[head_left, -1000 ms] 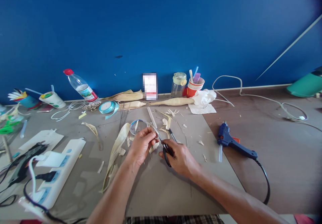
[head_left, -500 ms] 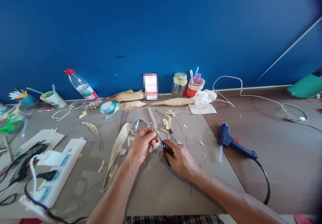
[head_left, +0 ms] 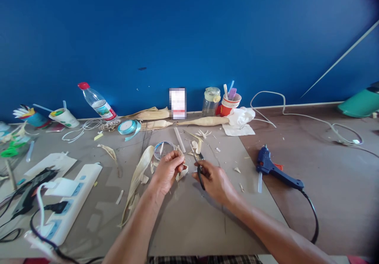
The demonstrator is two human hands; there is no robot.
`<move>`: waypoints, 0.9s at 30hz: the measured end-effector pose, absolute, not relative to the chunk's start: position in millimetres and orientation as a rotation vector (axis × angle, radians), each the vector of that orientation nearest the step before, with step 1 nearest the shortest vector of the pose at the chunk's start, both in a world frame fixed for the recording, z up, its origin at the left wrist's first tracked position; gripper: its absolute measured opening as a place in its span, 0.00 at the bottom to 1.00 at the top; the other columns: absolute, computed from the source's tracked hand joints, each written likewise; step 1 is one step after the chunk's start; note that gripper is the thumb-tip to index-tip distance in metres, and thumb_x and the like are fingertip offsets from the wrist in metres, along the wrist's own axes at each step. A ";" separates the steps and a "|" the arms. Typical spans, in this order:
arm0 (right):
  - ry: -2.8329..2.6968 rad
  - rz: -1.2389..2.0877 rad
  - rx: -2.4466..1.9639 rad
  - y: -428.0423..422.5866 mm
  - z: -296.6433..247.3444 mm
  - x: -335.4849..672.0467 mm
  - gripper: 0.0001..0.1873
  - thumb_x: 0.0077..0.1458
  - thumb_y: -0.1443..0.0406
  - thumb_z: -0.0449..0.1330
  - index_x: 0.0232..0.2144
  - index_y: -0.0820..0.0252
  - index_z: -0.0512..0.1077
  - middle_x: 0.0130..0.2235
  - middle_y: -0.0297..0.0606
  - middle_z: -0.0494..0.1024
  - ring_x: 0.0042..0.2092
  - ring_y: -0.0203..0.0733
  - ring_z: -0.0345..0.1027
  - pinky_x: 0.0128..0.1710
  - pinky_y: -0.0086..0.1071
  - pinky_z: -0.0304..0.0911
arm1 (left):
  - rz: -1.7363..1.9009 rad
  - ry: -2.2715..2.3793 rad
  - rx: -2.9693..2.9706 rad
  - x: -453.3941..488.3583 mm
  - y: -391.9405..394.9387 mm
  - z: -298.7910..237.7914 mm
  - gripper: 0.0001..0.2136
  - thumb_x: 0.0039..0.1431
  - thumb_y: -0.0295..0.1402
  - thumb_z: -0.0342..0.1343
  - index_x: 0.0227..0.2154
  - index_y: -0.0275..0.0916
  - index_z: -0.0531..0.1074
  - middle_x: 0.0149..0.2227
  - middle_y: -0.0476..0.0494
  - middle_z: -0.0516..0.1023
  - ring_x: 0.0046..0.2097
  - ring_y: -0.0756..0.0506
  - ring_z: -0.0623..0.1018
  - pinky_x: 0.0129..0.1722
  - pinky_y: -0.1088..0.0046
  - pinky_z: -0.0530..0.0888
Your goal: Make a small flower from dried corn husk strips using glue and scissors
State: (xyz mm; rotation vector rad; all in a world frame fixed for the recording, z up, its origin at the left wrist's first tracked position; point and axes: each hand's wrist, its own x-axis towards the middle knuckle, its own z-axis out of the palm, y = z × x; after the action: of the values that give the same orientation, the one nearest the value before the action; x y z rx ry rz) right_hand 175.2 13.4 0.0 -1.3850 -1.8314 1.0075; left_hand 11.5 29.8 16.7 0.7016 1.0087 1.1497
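Note:
My left hand (head_left: 168, 171) is closed in a pinch above the middle of the table, with a small pale piece of corn husk (head_left: 180, 151) at its fingertips. In my right hand (head_left: 217, 183) is a pair of black-handled scissors (head_left: 199, 174), blades pointing away from me and a little apart from the left fingers. A long dried corn husk (head_left: 141, 165) lies left of my left hand. Beyond the hands are a roll of clear tape (head_left: 163, 149), a glue stick (head_left: 179, 139) and scattered husk scraps (head_left: 196, 145).
A blue glue gun (head_left: 276, 169) rests at the right, its cord running toward me. On the left lies a white power strip (head_left: 75, 200) with plugs. Along the wall stand a bottle (head_left: 102, 108), a phone (head_left: 178, 104), a jar (head_left: 211, 102) and paper cups (head_left: 229, 105).
The scissors have drawn back to the right, away from the left fingertips, with my right hand. My left hand keeps its pinch in nearly the same place.

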 end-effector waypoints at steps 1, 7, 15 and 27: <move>-1.818 0.960 -1.422 17.0 1.8 179.0 0.15 0.51 0.57 0.55 0.38 0.60 0.70 0.23 0.32 0.71 0.23 0.35 0.61 0.23 0.26 0.54 | 1.142 1.013 0.702 11.5 30.0 16.6 0.08 0.45 0.31 0.62 0.22 0.36 0.67 0.22 0.54 0.67 0.19 0.58 0.63 0.31 0.76 0.69; -1.883 0.613 -1.760 46.2 2.9 213.7 0.23 0.50 0.55 0.56 0.47 0.56 0.65 0.30 0.35 0.74 0.29 0.40 0.66 0.29 0.29 0.55 | 1.114 1.060 0.748 13.8 29.6 16.7 0.08 0.46 0.32 0.61 0.23 0.36 0.66 0.23 0.55 0.67 0.19 0.58 0.63 0.32 0.75 0.69; -1.885 0.632 -1.805 59.4 0.2 228.7 0.25 0.49 0.57 0.57 0.49 0.60 0.65 0.33 0.39 0.74 0.33 0.40 0.66 0.33 0.31 0.56 | 1.132 1.128 0.828 17.0 29.3 16.8 0.07 0.46 0.32 0.60 0.26 0.36 0.69 0.23 0.55 0.65 0.20 0.58 0.62 0.31 0.77 0.68; -2.067 0.984 -1.236 24.0 6.1 184.5 0.17 0.50 0.61 0.57 0.43 0.61 0.70 0.24 0.32 0.70 0.24 0.32 0.56 0.25 0.25 0.52 | 1.140 1.097 0.801 20.5 27.9 19.6 0.06 0.46 0.31 0.58 0.22 0.36 0.66 0.20 0.56 0.65 0.19 0.58 0.62 0.31 0.77 0.68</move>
State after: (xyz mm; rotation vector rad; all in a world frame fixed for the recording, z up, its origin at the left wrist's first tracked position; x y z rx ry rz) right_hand 184.5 24.0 6.1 -1.2363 -2.0668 0.9835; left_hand 20.5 27.9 19.6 0.8012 1.0972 1.1404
